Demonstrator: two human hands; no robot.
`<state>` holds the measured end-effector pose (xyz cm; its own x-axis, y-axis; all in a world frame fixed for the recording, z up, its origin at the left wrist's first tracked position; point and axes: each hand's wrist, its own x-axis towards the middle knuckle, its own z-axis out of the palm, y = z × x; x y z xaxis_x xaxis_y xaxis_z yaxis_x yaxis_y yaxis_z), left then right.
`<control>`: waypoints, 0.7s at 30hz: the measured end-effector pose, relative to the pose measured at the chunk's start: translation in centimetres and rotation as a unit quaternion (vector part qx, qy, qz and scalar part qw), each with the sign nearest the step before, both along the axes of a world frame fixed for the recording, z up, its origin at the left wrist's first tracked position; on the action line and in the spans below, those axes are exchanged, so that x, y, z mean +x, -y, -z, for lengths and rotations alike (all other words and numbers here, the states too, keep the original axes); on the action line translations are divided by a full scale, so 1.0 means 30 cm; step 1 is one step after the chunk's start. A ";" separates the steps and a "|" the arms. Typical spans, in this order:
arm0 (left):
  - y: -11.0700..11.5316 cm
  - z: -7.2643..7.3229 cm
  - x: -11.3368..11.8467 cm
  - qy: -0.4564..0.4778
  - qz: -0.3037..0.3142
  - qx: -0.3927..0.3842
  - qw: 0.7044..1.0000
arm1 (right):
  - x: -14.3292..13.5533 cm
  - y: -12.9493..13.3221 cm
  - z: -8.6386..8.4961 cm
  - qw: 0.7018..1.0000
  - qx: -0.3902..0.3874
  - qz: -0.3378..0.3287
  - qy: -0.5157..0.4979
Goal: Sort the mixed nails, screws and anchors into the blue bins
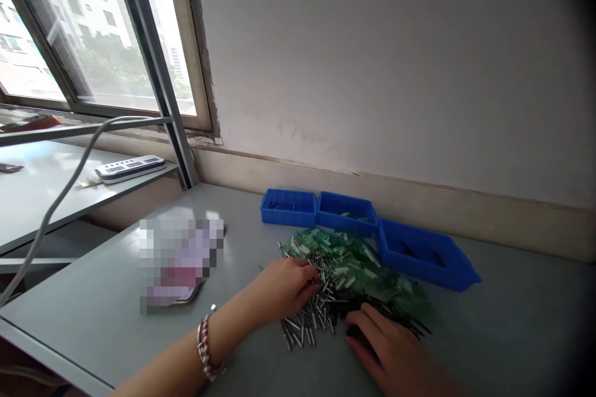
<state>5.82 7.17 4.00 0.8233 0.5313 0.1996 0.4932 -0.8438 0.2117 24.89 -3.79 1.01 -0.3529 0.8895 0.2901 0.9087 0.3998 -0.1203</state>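
My left hand (pixel 291 285) reaches into a heap of thin metal rods (pixel 316 316), its fingers bent together at the heap's upper left. Whatever sits between those fingertips is hidden. To the right, my right hand (pixel 391 344) curls over dark, slim black rods (pixel 386 307); a dark piece shows near its thumb, too dim to identify. Behind the metal rods lies a spread of green clear plastic bags (pixel 344 251) with white labels, which reaches right behind the black rods.
Along the wall stand a left blue bin (pixel 288 217), a middle blue bin (pixel 347 223) and a right blue bin (pixel 419 267), each with a few items inside. A partly blurred phone-like object (pixel 186 267) lies left. A power strip (pixel 130 169) rests on the neighbouring table, near a grey cable (pixel 60 198).
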 end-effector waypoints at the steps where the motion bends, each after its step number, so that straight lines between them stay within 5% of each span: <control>1: 0.002 0.003 -0.001 0.001 0.002 -0.003 1.000 | 0.001 -0.001 -0.001 1.000 -0.013 0.001 0.004; 16: 0.010 0.001 0.002 -0.020 -0.004 0.008 1.000 | 0.000 -0.008 0.009 0.999 -0.013 -0.025 -0.039; 21: 0.009 0.001 0.004 -0.026 -0.004 0.012 1.000 | 0.054 -0.003 -0.076 0.991 -0.016 -0.026 -0.129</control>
